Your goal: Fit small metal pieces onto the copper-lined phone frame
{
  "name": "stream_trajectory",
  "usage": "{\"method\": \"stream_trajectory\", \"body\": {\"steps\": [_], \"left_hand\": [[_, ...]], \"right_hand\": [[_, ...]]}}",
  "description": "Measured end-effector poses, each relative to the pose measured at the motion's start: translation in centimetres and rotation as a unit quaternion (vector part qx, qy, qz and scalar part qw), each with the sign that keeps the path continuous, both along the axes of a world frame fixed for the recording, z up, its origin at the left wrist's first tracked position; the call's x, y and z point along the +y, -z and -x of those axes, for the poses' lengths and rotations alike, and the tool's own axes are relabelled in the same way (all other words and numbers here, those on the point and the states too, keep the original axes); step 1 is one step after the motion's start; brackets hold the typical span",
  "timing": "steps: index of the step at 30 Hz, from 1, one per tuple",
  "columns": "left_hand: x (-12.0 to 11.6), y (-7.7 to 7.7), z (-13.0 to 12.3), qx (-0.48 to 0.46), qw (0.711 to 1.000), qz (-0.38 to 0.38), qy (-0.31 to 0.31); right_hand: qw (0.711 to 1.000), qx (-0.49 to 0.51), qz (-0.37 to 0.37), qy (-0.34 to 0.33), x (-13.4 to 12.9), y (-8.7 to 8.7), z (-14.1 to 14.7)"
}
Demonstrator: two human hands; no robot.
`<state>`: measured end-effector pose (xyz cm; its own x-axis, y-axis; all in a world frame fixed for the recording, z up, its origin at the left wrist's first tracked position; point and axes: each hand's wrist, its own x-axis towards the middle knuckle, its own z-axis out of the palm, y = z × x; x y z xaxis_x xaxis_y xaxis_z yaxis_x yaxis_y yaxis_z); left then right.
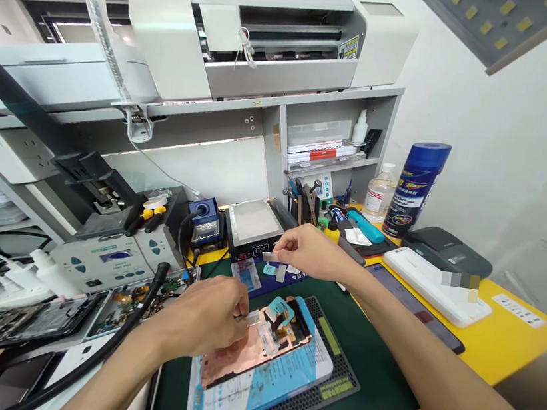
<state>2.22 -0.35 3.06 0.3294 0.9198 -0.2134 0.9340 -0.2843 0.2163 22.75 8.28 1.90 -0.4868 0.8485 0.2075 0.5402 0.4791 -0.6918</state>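
Note:
My left hand (216, 312) rests over a copper-backed phone screen panel (227, 364), its fingers curled and pressed together. What sits between those fingertips, if anything, is hidden. Pinched between the thumb and finger of my right hand (305, 249) is a small flat greyish piece (269, 256), raised above the far side of the mat. The panel lies copper side up on a blue and white box (280, 387), with a dark flex cable and a light-blue tab (281, 310) near its far end. Small stickers (281, 273) lie beyond it.
Under the box is a black perforated plate (346, 376) on a green mat (393, 369). A hot plate (255, 223) and a soldering station (206, 223) stand behind. On the right are a dark phone (416, 304), a white case (437, 287) and a blue spray can (414, 190). A black hose (132, 321) crosses at left.

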Motion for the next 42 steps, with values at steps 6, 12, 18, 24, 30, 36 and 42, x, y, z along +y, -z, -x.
{"method": "stream_trajectory", "body": {"steps": [6,12,18,24,30,36,42], "left_hand": [[0.9,0.4,0.5,-0.015,1.0,0.026,0.007],[0.7,-0.4,0.7,-0.044,0.998,0.035,0.014],[-3.1,-0.2,2.0,-0.063,0.995,-0.076,-0.013],[-6.3,5.2,2.2,-0.018,0.934,-0.335,0.126],[-7.7,5.5,2.9,-0.096,0.933,-0.323,0.126],[-8.0,5.4,4.6,-0.102,0.947,-0.293,0.088],[-7.3,6.3,4.3,-0.087,0.939,-0.303,0.136]], "right_hand": [[1.0,0.001,-0.001,0.0,0.0,0.0,-0.2],[1.0,0.008,-0.003,0.001,0.1,0.0,-0.3],[1.0,0.025,0.005,0.001,0.1,-0.2,-0.5],[0.997,0.072,0.021,0.001,-1.3,-1.2,-0.1],[0.994,0.104,0.015,0.01,-2.9,-1.8,0.3],[0.994,0.108,0.016,0.025,-3.9,-2.4,0.5],[0.995,0.083,0.013,0.05,-5.9,-2.8,0.9]]}}
